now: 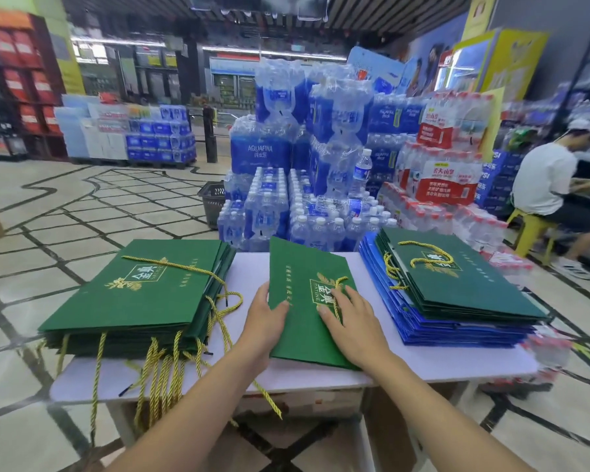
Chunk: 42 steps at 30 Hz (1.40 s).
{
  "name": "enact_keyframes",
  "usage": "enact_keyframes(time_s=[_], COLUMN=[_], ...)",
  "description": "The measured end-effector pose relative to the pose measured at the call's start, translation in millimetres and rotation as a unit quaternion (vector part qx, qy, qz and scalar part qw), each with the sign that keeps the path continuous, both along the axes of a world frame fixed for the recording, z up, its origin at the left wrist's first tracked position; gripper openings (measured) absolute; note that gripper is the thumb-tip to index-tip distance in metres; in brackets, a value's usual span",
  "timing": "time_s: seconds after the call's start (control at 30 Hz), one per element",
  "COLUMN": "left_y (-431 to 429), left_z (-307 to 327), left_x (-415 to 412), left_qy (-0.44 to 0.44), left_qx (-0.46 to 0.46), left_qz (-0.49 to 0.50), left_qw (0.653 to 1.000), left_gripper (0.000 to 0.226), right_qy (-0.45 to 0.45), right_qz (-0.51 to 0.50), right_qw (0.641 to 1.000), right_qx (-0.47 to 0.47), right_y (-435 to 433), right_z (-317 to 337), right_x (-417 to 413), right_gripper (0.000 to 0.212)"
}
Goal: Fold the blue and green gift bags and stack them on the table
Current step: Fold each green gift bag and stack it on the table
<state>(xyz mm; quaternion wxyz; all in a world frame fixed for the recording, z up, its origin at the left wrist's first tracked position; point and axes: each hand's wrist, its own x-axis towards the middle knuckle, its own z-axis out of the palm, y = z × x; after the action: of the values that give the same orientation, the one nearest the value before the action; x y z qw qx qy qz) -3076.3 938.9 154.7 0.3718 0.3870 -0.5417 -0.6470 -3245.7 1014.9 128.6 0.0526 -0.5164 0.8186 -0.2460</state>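
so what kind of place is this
Most likely a supermarket or drinks shop: shrink-wrapped bottled water packs stacked on the floor, a shopping basket beside them, and stocked shelves along the left wall.

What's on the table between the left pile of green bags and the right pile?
In the head view, a single green gift bag lies flat, left hand at its edge, right hand pressing on top.

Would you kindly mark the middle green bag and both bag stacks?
middle green bag [299, 264], head view, its upper face.
left stack [143, 296], head view, top bag's face.
right stack [476, 289], head view, top bag's face.
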Motion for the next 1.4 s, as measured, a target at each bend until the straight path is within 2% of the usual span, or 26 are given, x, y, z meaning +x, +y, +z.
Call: enact_keyframes(time_s=[0.1,0.23,0.43,0.63,0.83,1.0,1.1,1.17,1.3,1.4], left_y=[-2,-7,-12,13,39,40,50,52,46,31], left_z=[22,62,120,152,135,83,65,56,42,35], left_x=[5,10,-25,-114,-193,-228,-229,-230,-236,-242], left_qy=[0.032,0.077,0.133,0.116,-0.005,-0.107,-0.132,-0.133,-0.145,-0.153], left_qx=[-0.038,-0.080,-0.152,-0.175,-0.173,-0.151,-0.158,-0.166,-0.184,-0.216], left_qz=[0.016,0.052,0.073,-0.008,-0.105,-0.153,-0.163,-0.164,-0.150,-0.146], left_qw=[0.999,0.993,0.977,0.978,0.979,0.971,0.965,0.963,0.961,0.953], left_gripper=[0.041,0.049,0.052,0.059,0.063,0.038,0.024,0.028,0.038,0.044], right_qy=[-0.067,-0.146,-0.087,-0.019,-0.020,-0.042,-0.055,-0.069,-0.070,-0.022], right_qz=[-0.052,-0.025,-0.031,-0.105,-0.165,-0.206,-0.201,-0.199,-0.204,-0.220], right_qw=[0.996,0.984,0.980,0.981,0.981,0.977,0.978,0.977,0.976,0.973], right_qx=[-0.019,-0.096,-0.174,-0.163,-0.100,-0.028,0.015,0.027,0.038,0.059], right_y=[-10,-22,-14,40,91,114,118,119,119,118], right_z=[22,68,160,210,194,141,117,107,97,102], right_x=[-4,-2,-34,-108,-183,-214,-218,-218,-220,-219], right_gripper=[0.074,0.063,0.069,0.081,0.083,0.085,0.077,0.071,0.076,0.078])
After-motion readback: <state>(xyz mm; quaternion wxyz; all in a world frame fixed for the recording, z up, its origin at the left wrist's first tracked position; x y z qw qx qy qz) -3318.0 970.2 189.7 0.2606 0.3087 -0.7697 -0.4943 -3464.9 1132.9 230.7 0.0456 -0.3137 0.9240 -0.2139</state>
